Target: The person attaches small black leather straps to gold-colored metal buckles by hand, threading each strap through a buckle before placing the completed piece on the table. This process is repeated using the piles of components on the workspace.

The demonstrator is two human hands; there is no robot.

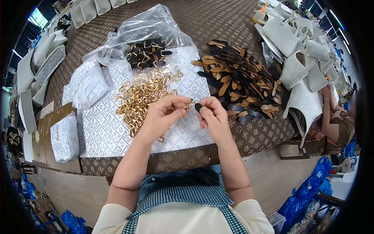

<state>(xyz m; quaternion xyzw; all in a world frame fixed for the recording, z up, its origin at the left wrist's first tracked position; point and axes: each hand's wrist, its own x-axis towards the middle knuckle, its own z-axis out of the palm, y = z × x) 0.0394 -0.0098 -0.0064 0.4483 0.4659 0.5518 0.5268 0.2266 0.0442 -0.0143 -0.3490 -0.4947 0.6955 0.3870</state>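
Observation:
Between the thumb and forefinger of my left hand [163, 115] is a small gold metal ring [191, 102]. My right hand [214, 117] pinches a black leather tab [198, 107], its rounded end pointing toward the ring. Both hands are close together over a white patterned sheet [105, 136]. Just beyond my left hand lies a heap of gold metal rings [136, 102]. To the right of my right hand spreads a pile of loose black and tan leather tabs [241, 80]. Farther back, black tabs fitted with gold rings [148, 54] sit by a clear plastic bag [150, 23].
Two plastic-wrapped white packs [64, 138] lie at the left, one partly on a cardboard piece [41, 140]. White bags [296, 70] crowd the right side, where another person's arm [329, 113] shows. A brown patterned cloth [218, 19] covers the table.

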